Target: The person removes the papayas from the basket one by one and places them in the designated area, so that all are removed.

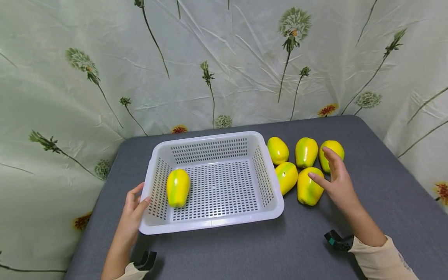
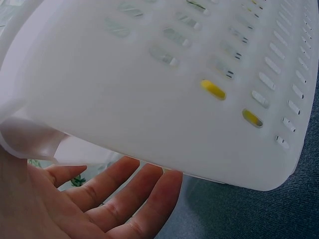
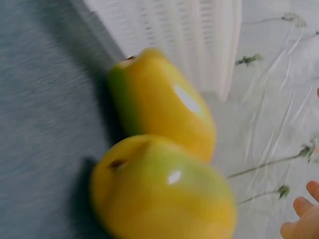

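Observation:
A white perforated plastic basket (image 1: 211, 222) stands on the table, its left rim held by my left hand (image 1: 131, 214). The thumb lies over the rim, and in the left wrist view the fingers (image 2: 149, 199) touch the outer wall. Inside the basket, toward its left side, lies one yellow-green papaya (image 1: 178, 188). My right hand (image 1: 337, 184) hovers with thumb and fingers spread over the nearest papaya (image 1: 309, 190) outside the basket, holding nothing. In the right wrist view that papaya (image 3: 164, 194) sits close to another papaya (image 3: 164, 104) by the basket wall.
More papayas lie right of the basket: one at its back corner (image 1: 278, 151), one in the middle (image 1: 306, 152) and one at the far right (image 1: 332, 153). A dark grey cloth covers the table (image 1: 224, 252). Behind it hangs a flower-print curtain (image 1: 238, 70).

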A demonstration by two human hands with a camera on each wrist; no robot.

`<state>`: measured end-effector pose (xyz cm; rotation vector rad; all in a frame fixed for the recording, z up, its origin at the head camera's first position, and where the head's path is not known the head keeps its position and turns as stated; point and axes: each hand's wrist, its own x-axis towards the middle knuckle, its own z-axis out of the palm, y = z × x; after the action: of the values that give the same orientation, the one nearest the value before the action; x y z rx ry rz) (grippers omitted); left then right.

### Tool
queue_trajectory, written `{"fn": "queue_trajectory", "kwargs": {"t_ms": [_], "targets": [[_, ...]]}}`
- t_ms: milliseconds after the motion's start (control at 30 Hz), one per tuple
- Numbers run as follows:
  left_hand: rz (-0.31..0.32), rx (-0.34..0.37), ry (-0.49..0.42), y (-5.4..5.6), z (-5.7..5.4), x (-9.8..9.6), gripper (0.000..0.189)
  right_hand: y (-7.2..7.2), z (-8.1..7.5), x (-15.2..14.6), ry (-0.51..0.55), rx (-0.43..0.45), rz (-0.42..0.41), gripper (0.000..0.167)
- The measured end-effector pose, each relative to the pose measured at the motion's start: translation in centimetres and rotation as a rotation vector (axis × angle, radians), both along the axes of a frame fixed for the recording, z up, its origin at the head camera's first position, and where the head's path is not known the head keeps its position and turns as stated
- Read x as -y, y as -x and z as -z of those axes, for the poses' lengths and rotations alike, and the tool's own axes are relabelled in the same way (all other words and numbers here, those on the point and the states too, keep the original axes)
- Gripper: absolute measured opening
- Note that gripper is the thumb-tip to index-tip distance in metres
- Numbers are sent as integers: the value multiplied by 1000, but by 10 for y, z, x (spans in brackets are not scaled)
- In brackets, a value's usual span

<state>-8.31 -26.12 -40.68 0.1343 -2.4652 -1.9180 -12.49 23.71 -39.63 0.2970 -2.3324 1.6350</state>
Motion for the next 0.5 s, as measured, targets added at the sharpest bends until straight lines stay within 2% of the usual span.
{"fn": "queue_trajectory", "kwargs": {"t_ms": [500], "targets": [[-8,2,4,-1,-1,-1,50,23,-53,47,-25,-12,-233,78]]}}
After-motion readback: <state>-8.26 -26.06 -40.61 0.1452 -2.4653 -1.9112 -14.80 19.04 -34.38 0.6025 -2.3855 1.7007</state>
